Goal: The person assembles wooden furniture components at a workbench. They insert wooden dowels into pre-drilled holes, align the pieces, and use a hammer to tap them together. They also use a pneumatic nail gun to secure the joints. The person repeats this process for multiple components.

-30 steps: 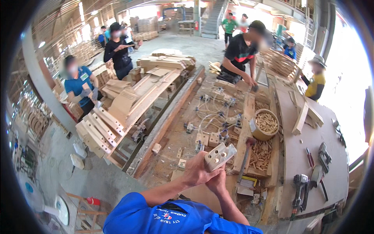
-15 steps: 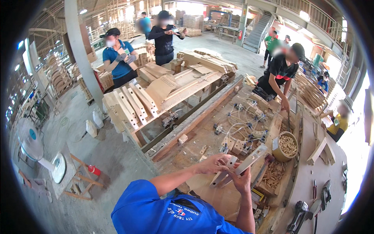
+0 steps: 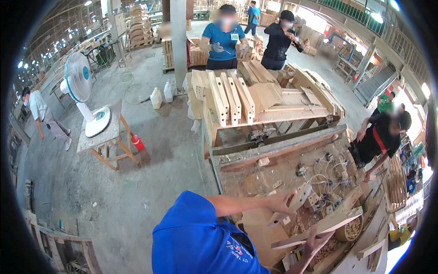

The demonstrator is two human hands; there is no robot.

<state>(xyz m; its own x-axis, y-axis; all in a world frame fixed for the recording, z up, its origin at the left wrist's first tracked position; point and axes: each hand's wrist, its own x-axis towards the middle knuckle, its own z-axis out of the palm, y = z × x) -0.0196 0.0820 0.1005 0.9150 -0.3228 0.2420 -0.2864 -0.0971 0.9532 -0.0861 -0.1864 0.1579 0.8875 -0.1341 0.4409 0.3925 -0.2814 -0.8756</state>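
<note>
My left hand [image 3: 282, 202] is closed round a short pale wooden bar [image 3: 301, 197] with drilled holes, tilted over the workbench. My right hand [image 3: 315, 241] grips a longer wooden bar [image 3: 326, 226] from below, its far end rising to the right. The two bars are apart from each other. Partly behind the right-hand bar stands a round tub [image 3: 361, 227] of wooden dowels, and more loose dowels [image 3: 326, 251] lie near my right hand. Beyond my hands, a jig with clear air hoses [image 3: 329, 170] sits on the worn bench [image 3: 255, 182].
A second table [image 3: 292, 112] ahead carries drilled wooden bars [image 3: 230, 98] and cardboard. A fan [image 3: 98, 121] stands on a small table at left, beside a red container [image 3: 137, 142]. One co-worker [image 3: 381, 137] leans over the bench at right; others stand beyond.
My view has swung left. My hands, close together before, have moved apart, each with a wooden bar. The co-worker in blue beyond the second table has lowered both hands.
</note>
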